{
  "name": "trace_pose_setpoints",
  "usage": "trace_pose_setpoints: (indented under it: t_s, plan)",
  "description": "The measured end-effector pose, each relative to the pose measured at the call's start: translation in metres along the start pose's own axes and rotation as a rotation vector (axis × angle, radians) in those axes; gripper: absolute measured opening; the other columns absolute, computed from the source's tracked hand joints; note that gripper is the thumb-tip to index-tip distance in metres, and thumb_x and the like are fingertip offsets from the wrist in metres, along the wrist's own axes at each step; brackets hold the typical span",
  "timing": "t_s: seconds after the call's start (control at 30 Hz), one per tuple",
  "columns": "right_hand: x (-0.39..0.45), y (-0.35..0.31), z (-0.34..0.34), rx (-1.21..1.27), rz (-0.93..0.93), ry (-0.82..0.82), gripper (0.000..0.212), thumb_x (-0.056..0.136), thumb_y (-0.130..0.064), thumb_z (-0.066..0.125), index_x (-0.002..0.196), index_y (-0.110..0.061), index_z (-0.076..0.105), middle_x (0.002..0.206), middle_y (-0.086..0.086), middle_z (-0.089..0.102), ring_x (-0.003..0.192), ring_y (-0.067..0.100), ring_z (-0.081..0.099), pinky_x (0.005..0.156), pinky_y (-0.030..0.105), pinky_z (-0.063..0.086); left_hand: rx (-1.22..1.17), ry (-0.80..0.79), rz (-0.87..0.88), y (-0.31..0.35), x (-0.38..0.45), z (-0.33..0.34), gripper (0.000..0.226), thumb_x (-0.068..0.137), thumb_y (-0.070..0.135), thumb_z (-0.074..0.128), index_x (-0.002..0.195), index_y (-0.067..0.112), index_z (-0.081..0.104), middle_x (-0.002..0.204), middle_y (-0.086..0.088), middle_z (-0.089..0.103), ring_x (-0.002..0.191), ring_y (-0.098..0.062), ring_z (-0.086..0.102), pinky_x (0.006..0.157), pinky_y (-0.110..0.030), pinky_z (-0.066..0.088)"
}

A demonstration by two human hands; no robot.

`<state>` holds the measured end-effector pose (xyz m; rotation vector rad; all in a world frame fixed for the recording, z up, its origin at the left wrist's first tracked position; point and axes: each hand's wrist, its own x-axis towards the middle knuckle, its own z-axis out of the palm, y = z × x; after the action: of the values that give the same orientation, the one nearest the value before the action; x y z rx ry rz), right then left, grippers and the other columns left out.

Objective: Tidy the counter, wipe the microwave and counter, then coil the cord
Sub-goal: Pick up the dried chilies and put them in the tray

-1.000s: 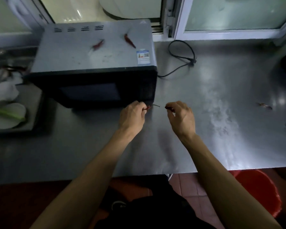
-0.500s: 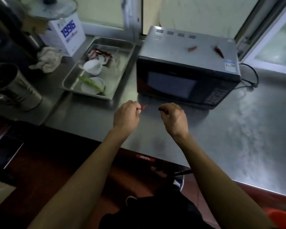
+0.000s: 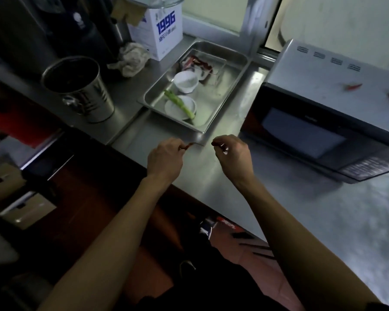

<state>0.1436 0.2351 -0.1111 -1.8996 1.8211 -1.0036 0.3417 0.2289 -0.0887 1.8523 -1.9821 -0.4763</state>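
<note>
Head view: at frame centre the left hand (image 3: 165, 159) pinches a red dried chili (image 3: 188, 145) in curled fingers above the steel counter (image 3: 301, 198). The right hand (image 3: 233, 154), fingers curled, pinches something small and dark, too tiny to identify. The microwave (image 3: 323, 113) sits at right, two red chilies (image 3: 353, 86) on top. A steel tray (image 3: 234, 70) holding white bowls (image 3: 186, 81) lies at upper centre.

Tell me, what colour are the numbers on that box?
Blue, on a white box; the head view shows it.
</note>
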Motion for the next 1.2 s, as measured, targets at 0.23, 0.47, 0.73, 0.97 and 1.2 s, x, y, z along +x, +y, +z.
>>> trace_pose_setpoints:
  t_s: [0.23,0.47,0.73,0.97,1.2]
  plan:
    - [0.052,0.016,0.028,0.010,0.008,0.024,0.015,0.085,-0.008,0.067,0.095,-0.016,0.075,0.090,0.001,0.070,0.082,0.022,0.064,0.073,0.038,0.054,0.050,-0.081,-0.013,-0.007,0.068,0.013,0.015,0.096,0.026,0.059,0.106,0.021,0.069,0.107,-0.003,0.063,0.097,-0.027,0.061,0.081,-0.043,0.051]
    - [0.107,0.031,0.028,0.014,0.007,0.052,0.014,0.086,-0.008,0.067,0.096,-0.015,0.074,0.090,0.001,0.070,0.083,0.021,0.064,0.073,0.039,0.053,0.086,-0.045,0.037,0.006,0.135,0.011,0.017,0.097,0.024,0.059,0.106,0.016,0.070,0.105,-0.007,0.066,0.097,-0.030,0.060,0.081,-0.043,0.051]
    - [0.164,0.051,0.031,-0.001,0.030,0.032,0.013,0.088,-0.009,0.069,0.096,-0.018,0.075,0.091,-0.004,0.069,0.084,0.015,0.061,0.077,0.031,0.050,0.060,-0.020,0.020,0.004,0.198,0.024,0.014,0.093,0.021,0.061,0.099,0.018,0.073,0.101,-0.009,0.069,0.095,-0.033,0.063,0.083,-0.046,0.051]
    - [0.218,0.055,0.060,-0.010,0.091,0.043,0.014,0.089,-0.008,0.066,0.097,-0.016,0.074,0.094,0.000,0.070,0.086,0.021,0.064,0.077,0.041,0.054,-0.032,-0.075,0.057,-0.013,0.264,0.048,0.013,0.095,0.022,0.059,0.098,0.015,0.070,0.100,-0.009,0.068,0.094,-0.032,0.061,0.083,-0.046,0.050]
    - [0.281,0.048,0.101,-0.013,0.184,0.071,0.017,0.090,-0.006,0.066,0.102,-0.016,0.073,0.098,0.001,0.071,0.081,0.016,0.065,0.075,0.040,0.056,-0.049,-0.121,0.123,-0.041,0.349,0.049,0.017,0.099,0.024,0.055,0.101,0.016,0.069,0.095,-0.003,0.064,0.084,-0.023,0.060,0.075,-0.045,0.054]
